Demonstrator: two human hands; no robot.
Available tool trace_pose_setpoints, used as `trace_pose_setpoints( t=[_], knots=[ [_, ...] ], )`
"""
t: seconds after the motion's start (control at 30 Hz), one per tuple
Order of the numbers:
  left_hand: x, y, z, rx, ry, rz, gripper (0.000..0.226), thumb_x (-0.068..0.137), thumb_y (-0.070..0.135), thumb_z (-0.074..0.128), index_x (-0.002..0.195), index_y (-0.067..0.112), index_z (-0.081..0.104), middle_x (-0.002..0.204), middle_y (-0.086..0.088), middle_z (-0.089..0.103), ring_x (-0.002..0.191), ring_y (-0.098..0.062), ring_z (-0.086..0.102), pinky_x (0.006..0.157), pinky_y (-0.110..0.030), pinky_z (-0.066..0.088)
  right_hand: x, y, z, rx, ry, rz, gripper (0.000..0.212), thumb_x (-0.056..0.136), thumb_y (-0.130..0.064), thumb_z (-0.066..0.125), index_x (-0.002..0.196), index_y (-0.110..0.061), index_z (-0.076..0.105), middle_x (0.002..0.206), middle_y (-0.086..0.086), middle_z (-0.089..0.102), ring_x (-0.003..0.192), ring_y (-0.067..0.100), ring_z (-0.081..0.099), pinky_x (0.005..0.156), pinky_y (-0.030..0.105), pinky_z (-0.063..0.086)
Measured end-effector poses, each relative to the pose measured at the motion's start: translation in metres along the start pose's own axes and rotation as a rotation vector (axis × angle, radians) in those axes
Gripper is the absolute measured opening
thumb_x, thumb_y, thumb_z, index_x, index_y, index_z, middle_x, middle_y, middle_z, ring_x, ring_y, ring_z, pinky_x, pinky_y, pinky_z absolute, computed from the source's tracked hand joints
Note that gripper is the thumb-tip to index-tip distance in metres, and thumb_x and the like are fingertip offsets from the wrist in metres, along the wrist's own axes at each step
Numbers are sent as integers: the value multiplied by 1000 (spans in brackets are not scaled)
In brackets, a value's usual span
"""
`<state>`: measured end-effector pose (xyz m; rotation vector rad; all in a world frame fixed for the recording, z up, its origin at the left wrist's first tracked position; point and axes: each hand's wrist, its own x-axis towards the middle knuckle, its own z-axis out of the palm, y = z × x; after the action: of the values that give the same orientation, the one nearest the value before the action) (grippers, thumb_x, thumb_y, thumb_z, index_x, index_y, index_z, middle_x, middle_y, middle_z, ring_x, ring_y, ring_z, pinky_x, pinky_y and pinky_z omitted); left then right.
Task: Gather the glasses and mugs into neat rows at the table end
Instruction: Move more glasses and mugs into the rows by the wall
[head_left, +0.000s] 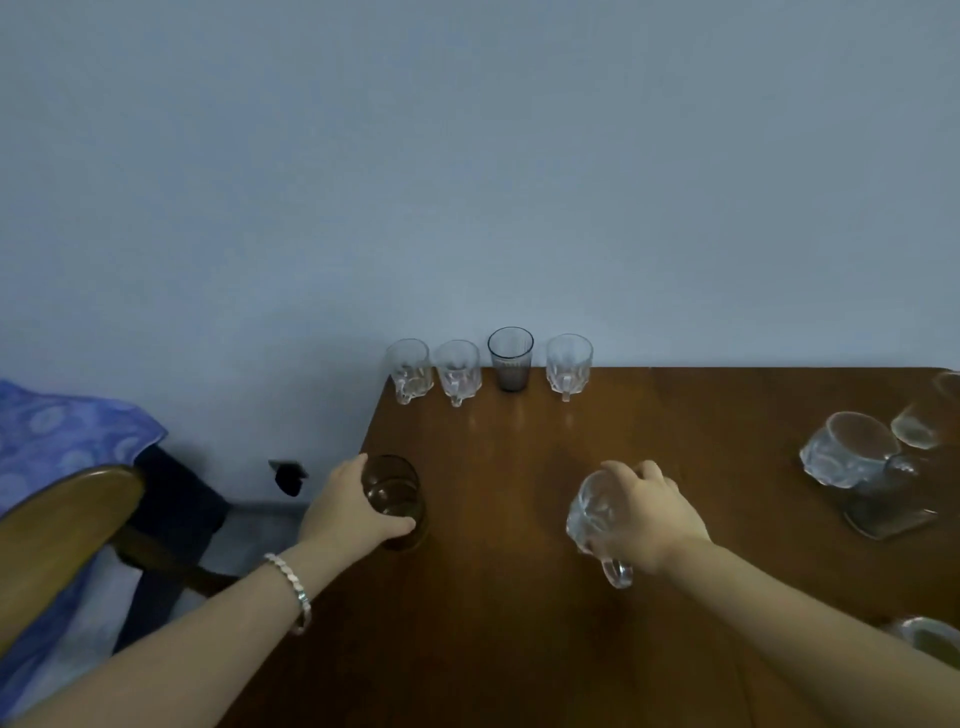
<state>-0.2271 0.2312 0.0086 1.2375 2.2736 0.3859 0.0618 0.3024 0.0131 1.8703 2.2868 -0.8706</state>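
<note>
Left hand (347, 512): wrapped around a brown glass (395, 501) near the table's (493, 623) left edge.
Right hand (647, 514): gripping a clear mug (597, 525) from above, mid-table.
Far row: three clear mugs (457, 371) and one grey glass (510, 358), upright along the far edge.
Right side: more glassware (852, 449), apart from the row.

The table (519, 597) is brown wood with a smooth, softly glossy top that mirrors the clear, facet-cut glass mugs (457, 371) and the smooth smoky glass tumbler (510, 358) along its far edge. Near its left edge stands a smooth amber-brown glass (395, 499). The chair back (62, 519) is polished wood, the bracelet (293, 587) shiny metal, and the blue cloth (62, 426) matt and patterned.
</note>
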Motion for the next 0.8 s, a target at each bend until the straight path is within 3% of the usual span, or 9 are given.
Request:
trace_pose_setpoints(
  t=[0.13,0.57,0.8],
  knots=[
    [29,-18,-18,59,-12,77,108,64,40,84,149,14,22,154,-5,30,137,-27,37,108,-42,38,4,-48,14,12,47,44,92,69,-45,76,144,-31,25,135,3,37,122,23,42,95,34,49],
    [147,-21,-20,137,-125,212,106,68,36,82,150,15,18,159,-2,19,141,-32,31,111,-44,37,74,-137,61,57,85,184,91,69,-44,76,143,-24,27,134,6,38,124,27,41,97,38,47],
    [182,-28,-20,141,-128,289,102,67,36,82,148,17,23,157,-1,25,137,-33,36,110,-45,39,152,-178,77,71,151,177,86,74,-40,74,144,-21,26,138,10,34,127,32,35,96,40,47]
  ],
)
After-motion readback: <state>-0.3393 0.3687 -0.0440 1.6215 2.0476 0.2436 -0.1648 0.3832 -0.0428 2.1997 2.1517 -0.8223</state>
